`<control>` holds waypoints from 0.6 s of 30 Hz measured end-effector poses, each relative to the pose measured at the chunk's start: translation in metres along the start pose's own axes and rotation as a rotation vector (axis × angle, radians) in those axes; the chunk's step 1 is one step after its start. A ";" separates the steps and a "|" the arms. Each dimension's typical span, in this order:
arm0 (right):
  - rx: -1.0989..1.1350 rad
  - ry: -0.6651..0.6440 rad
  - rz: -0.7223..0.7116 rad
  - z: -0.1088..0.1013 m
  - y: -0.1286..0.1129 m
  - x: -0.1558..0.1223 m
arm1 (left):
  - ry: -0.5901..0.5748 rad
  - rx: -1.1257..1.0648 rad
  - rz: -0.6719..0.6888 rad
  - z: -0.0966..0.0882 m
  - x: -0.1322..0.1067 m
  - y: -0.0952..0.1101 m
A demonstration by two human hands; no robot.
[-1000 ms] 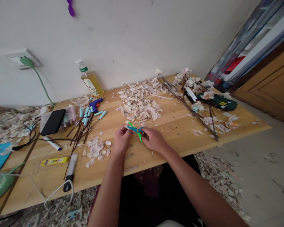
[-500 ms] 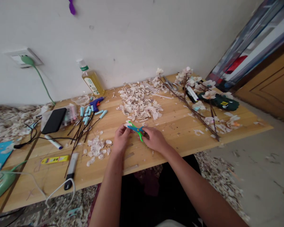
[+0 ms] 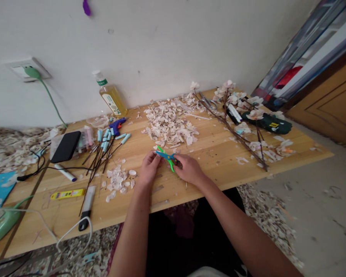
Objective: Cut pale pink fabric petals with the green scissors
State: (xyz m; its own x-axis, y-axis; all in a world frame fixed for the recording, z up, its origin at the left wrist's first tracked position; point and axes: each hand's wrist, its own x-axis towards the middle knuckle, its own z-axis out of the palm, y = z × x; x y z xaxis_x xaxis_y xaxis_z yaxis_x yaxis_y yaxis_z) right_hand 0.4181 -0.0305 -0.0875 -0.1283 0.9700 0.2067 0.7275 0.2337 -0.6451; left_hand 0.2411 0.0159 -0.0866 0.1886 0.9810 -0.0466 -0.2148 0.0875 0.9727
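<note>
My right hand (image 3: 187, 168) is closed on a pair of scissors (image 3: 168, 157), one half blue and the other bright green. Their blades are spread apart and point left, toward my left hand (image 3: 150, 164). The fingers of that hand are pinched beside the blade tips; a small pale flake shows at them, mostly hidden. Behind both hands lies a large heap of pale, curled flakes (image 3: 170, 123). To the left of my left hand sits a smaller pile of whitish petal-like pieces (image 3: 117, 179).
Branches with pale blossoms (image 3: 233, 132) lie at the right, near a dark green case (image 3: 268, 124). On the left are a blue glue gun (image 3: 115, 126), blue-tipped stems (image 3: 105, 144), a black phone (image 3: 65, 147), a utility knife (image 3: 87, 207) and an oil bottle (image 3: 113, 98).
The scissors and both hands have shifted only slightly, with the blades still apart. The pale flake at my left fingertips shows less than before.
</note>
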 end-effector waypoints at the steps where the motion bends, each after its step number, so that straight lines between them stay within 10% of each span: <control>1: -0.005 -0.001 0.001 0.000 0.000 0.000 | 0.016 -0.053 -0.006 0.001 0.000 -0.001; 18: -0.044 -0.002 -0.019 0.000 0.000 -0.001 | 0.038 0.060 0.126 0.006 0.000 -0.003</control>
State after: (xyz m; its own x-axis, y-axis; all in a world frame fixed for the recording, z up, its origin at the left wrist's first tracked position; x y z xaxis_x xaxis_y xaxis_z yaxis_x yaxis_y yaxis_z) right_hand 0.4179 -0.0311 -0.0873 -0.1435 0.9655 0.2171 0.7537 0.2488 -0.6083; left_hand 0.2470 0.0145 -0.0881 0.1267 0.9895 0.0688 -0.1769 -0.0457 0.9832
